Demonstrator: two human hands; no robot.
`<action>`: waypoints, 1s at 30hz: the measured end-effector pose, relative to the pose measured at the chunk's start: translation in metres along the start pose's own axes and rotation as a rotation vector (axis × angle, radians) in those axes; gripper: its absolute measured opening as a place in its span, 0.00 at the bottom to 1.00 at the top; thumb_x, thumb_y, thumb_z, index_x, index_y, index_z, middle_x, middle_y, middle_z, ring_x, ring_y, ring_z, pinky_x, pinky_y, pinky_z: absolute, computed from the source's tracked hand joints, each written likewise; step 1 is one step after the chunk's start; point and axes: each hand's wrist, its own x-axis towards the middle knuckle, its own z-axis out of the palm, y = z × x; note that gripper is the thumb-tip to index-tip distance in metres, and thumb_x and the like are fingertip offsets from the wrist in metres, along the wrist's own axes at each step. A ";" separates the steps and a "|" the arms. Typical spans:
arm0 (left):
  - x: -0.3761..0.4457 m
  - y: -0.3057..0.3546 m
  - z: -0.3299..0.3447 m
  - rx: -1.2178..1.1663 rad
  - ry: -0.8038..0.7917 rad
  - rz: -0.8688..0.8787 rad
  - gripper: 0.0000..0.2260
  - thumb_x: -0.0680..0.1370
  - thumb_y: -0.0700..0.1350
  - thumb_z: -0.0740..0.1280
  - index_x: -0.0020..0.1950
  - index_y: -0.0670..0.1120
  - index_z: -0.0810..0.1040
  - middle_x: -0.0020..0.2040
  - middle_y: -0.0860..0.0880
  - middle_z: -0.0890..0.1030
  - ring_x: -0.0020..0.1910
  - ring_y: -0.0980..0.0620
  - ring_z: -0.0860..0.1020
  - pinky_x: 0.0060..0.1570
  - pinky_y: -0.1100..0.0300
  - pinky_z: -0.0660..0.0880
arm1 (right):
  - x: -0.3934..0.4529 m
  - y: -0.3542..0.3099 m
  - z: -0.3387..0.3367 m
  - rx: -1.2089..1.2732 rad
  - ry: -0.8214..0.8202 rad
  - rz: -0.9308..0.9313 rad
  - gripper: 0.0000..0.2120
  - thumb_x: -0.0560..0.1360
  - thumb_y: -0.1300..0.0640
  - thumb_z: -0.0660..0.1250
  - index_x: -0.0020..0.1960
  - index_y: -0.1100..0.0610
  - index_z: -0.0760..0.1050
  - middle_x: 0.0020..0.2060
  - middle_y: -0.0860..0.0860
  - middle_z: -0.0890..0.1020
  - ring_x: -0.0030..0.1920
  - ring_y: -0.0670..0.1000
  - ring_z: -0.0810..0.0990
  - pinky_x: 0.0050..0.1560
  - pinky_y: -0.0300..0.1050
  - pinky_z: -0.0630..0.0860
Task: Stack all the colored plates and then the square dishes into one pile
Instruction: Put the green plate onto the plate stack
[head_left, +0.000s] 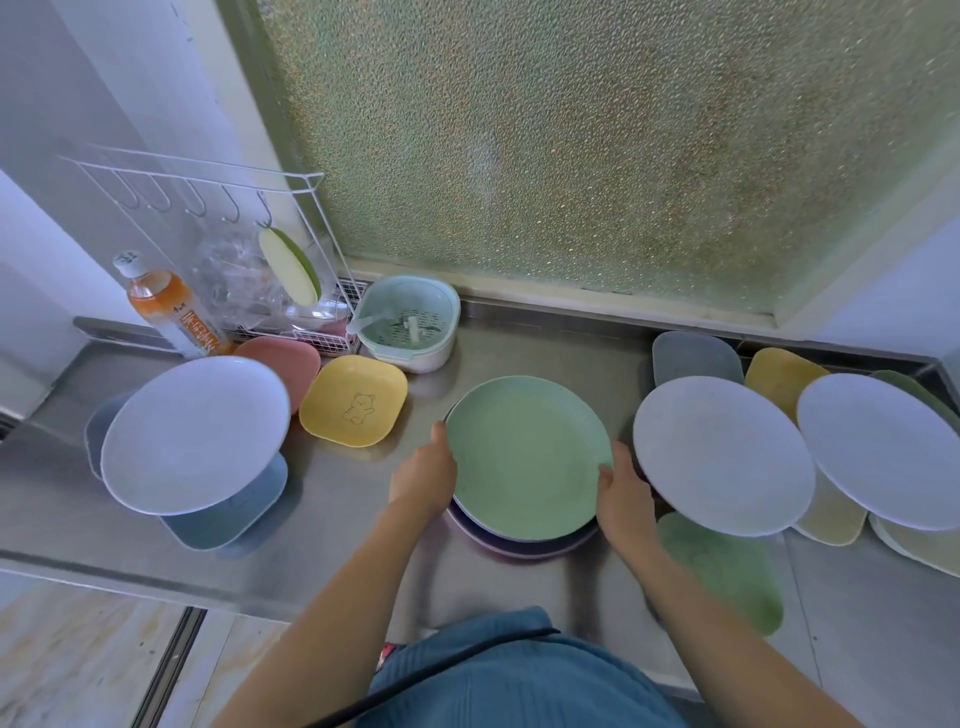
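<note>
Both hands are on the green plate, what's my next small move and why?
Probably settle the round green plate squarely onto the purple plate beneath and let go: left hand and right hand grip its opposite rims, and it sits slightly off-centre.

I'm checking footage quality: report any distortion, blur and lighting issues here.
Head view: wide-angle lens bows the counter edge and window frame; diffuse daylight through the frosted window, soft shadows, mild sheen on steel; green dish near the right arm looks smeared; green plate is sharp.
</note>
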 end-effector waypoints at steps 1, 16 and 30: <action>0.000 -0.006 -0.001 -0.003 0.007 -0.004 0.15 0.79 0.39 0.52 0.65 0.44 0.59 0.48 0.38 0.79 0.44 0.38 0.77 0.42 0.50 0.71 | -0.001 -0.003 0.003 -0.024 -0.009 0.005 0.18 0.80 0.57 0.53 0.69 0.50 0.62 0.49 0.57 0.80 0.50 0.61 0.78 0.49 0.52 0.72; -0.005 -0.028 -0.009 -0.122 0.091 -0.005 0.13 0.81 0.45 0.53 0.64 0.44 0.63 0.52 0.38 0.80 0.49 0.37 0.78 0.50 0.45 0.76 | -0.004 0.032 -0.021 -0.191 0.252 -0.074 0.12 0.79 0.53 0.56 0.62 0.53 0.67 0.48 0.55 0.81 0.50 0.59 0.78 0.42 0.51 0.74; -0.021 -0.129 -0.068 0.402 0.393 -0.351 0.11 0.77 0.36 0.59 0.59 0.39 0.73 0.56 0.39 0.74 0.56 0.39 0.71 0.53 0.48 0.69 | -0.005 -0.025 0.019 -0.061 0.348 -0.253 0.12 0.74 0.66 0.61 0.56 0.59 0.74 0.44 0.58 0.81 0.48 0.60 0.77 0.42 0.53 0.75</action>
